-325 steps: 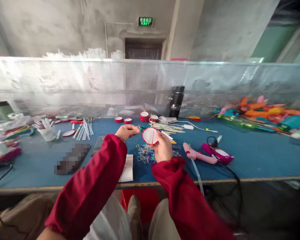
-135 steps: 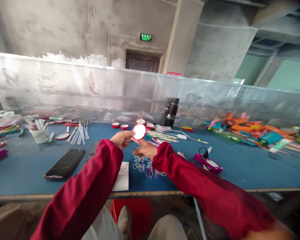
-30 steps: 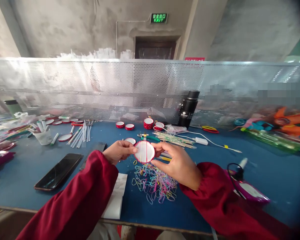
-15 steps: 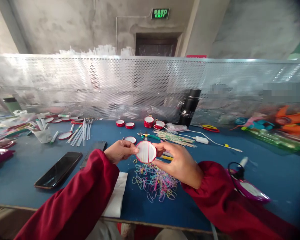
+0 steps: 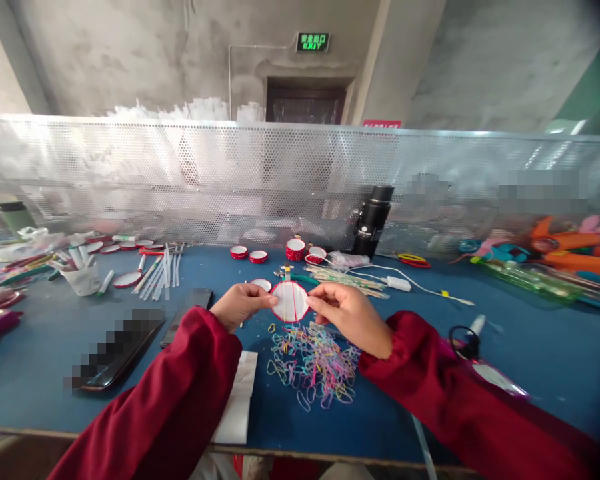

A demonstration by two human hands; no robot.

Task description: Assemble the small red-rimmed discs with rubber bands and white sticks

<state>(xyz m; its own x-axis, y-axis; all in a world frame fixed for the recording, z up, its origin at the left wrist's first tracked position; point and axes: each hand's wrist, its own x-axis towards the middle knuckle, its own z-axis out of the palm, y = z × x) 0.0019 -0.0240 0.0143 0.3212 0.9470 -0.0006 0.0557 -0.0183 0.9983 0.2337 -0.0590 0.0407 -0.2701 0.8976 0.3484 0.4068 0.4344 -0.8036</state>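
Between my two hands is a small round white disc with a red rim (image 5: 286, 303), like a toy drum or banjo body. A red line runs down its face, and a short yellowish piece stands at its top. My left hand (image 5: 243, 303) pinches its left edge between thumb and fingers. At the right edge, my right hand (image 5: 353, 317) grips with thumb and forefinger. Below the disc lies a loose pile of coloured rubber bands (image 5: 316, 367). Another red-rimmed white disc (image 5: 261, 285) rests on the table just behind my left hand.
A phone (image 5: 117, 353) and white paper (image 5: 235, 407) lie on the left. Behind are red drum-like pieces (image 5: 295, 251), thin sticks (image 5: 350, 280), a white cable (image 5: 430, 289) and a black flask (image 5: 374, 223). A cup of markers (image 5: 81, 279) stands far left; a purple glue gun (image 5: 500, 379) lies right.
My right hand's fingers have drawn together into a pinch at the disc's right edge. The disc stays nearly in place, while the whole view has shifted slightly.
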